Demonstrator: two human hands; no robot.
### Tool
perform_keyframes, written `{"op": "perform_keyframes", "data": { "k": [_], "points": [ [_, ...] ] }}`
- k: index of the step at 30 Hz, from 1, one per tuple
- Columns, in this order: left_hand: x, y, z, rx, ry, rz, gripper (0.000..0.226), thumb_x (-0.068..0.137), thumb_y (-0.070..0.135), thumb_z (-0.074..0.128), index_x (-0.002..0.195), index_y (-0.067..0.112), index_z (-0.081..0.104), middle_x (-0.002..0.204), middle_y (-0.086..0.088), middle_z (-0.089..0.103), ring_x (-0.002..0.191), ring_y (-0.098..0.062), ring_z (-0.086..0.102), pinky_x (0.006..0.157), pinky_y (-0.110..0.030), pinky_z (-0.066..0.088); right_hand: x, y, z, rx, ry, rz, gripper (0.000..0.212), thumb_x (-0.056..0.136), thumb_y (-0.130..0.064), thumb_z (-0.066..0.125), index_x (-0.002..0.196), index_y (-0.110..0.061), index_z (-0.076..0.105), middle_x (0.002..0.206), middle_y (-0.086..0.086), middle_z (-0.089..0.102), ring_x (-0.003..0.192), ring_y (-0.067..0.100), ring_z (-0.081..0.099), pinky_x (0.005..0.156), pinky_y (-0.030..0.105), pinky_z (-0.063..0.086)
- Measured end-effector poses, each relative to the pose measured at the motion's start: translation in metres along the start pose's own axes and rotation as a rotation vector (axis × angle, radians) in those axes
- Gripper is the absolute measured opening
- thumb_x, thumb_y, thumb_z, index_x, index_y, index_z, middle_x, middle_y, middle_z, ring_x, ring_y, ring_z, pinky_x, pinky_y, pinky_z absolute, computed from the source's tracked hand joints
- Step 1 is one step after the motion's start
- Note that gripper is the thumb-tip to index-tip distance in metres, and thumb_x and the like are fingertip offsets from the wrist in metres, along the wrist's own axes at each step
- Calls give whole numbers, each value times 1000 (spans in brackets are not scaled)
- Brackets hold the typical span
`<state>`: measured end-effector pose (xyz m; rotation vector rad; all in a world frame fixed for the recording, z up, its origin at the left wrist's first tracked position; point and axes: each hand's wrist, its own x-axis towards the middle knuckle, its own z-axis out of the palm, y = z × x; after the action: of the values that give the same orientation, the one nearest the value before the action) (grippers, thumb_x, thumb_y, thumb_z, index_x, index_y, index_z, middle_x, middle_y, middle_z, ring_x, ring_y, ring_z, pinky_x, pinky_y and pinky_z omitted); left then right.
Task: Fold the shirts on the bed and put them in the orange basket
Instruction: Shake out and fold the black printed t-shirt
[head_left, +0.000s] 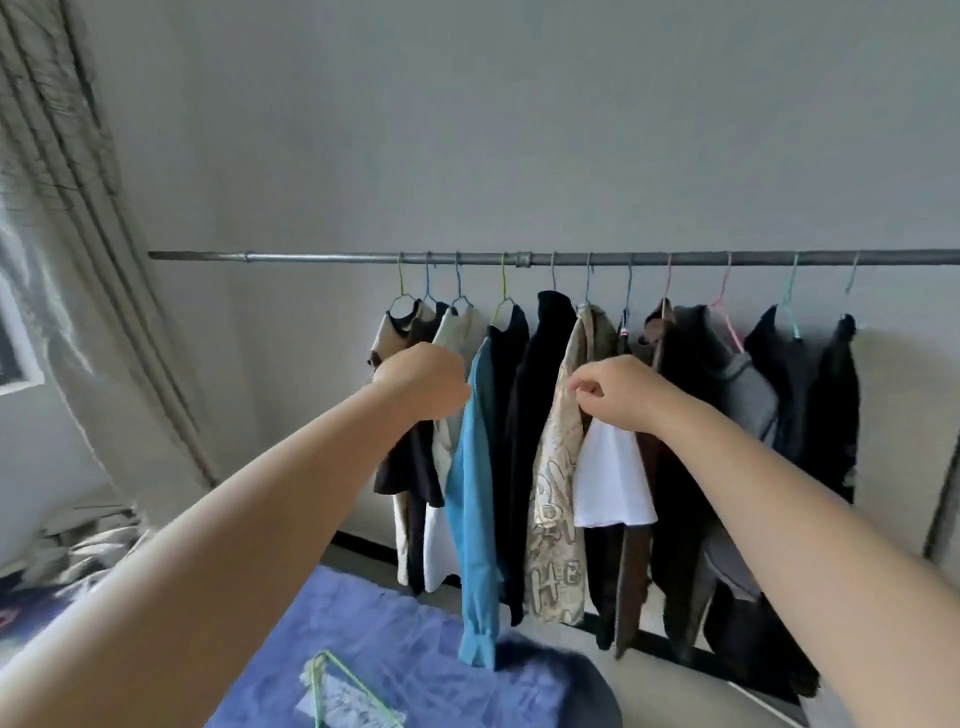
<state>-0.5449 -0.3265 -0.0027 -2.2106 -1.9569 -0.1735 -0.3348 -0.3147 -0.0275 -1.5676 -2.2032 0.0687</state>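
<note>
Two bare forearms reach up from the frame's lower corners toward the centre. The left hand (423, 382) has its grip curled on the blue shirt (474, 499), which hangs mid-frame over the bed (395, 639). The right hand (615, 392) pinches the patterned beige shirt (558, 493) on the rail (322, 256). A green hanger (337, 691) lies on the bed, bottom centre.

Blue-sleeved dark shirt (480, 467) hanging from rail, unfolded
</note>
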Motion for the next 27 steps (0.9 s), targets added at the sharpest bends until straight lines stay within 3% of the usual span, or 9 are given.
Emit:
{"op": "perform_keyframes", "data": {
  "k": [3,6,9,13,15,18,23,27],
  "points": [
    [49,48,21,-20,-40,97,31,95,27,39,107,8,61,102,-8,61,96,-26,57,75,-33,46,12,68,-8,-14,37,77,31,90,-11,47,116,-10,63,116,10,63,106,23,57,90,27,43],
    [97,100,34,-25,-60,169,29,94,24,39,85,5,60,74,-11,53,78,-28,56,66,-34,43,21,138,-22,-4,48,154,30,92,-12,48,117,-11,63,120,8,62,111,22,56,94,26,41],
    [149,160,39,-33,-19,257,28,93,22,39,70,8,49,79,-7,54,81,-26,54,65,-31,42,32,208,-46,-6,70,196,29,93,-12,47,117,-9,62,121,7,62,113,21,55,99,30,41],
    [214,244,38,-54,23,355,29,95,26,38,94,6,59,95,-7,58,99,-27,56,77,-33,46,53,308,-76,-62,96,249,26,92,-13,47,111,-12,66,116,3,65,106,20,58,91,27,43],
    [239,280,33,-50,63,398,30,95,27,39,100,7,61,98,-6,59,100,-26,56,83,-35,48,66,353,-92,-90,155,262,25,92,-13,49,108,-12,67,112,4,66,103,21,59,86,25,42],
    [270,326,27,-73,88,472,28,94,25,39,102,9,61,107,-8,60,101,-28,56,82,-37,49,82,406,-111,-122,209,316,25,92,-13,49,109,-10,66,110,7,66,101,24,59,83,25,41],
    [331,405,37,-64,67,557,32,93,26,38,103,11,64,108,-5,61,103,-27,56,83,-36,49,116,497,-117,-154,282,443,33,89,-3,42,114,-6,63,120,13,60,112,28,54,93,29,42],
    [363,452,38,-42,70,654,34,95,28,36,110,11,62,110,-6,59,101,-26,56,85,-38,50,137,550,-122,-156,190,452,41,84,6,39,117,-7,61,123,13,58,115,26,51,89,23,37]
  ]
}}
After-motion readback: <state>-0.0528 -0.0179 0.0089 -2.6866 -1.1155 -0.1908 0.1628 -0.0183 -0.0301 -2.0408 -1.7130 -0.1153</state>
